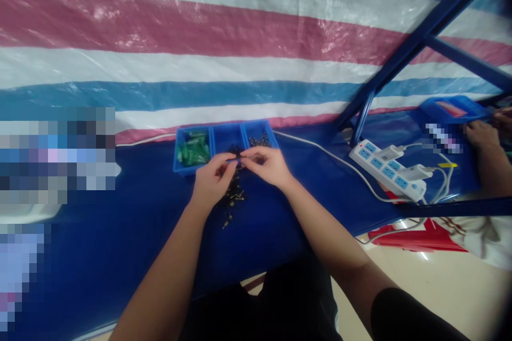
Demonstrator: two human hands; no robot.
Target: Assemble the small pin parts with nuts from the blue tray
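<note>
At the far middle of the blue tabletop (120, 234) stands a blue three-part tray (225, 145), its rim toward the striped tarp (200, 37); the left compartment holds green pieces (193, 149), the middle and right ones hold small dark bits. Just at 6 o'clock of the tray, the left hand (212, 181) and the right hand (267, 165) meet over the cloth, fingertips nearly touching. The left hand's fingers are pinched together on a small dark part (237, 158), too small to tell exactly what it is; the right hand's fingers are curled in and closed toward the same spot, though I cannot tell whether they grip it. Below the hands, at 6 o'clock, a scatter of small dark metal parts (233, 197) lies loose on the tabletop. Off at 3 o'clock a white power strip (386, 170) with blue sockets rests near the edge, plugs and white cables in it. Farther at 3 o'clock, another person's hand (482, 133) sits beside a blue box (452, 109).
</note>
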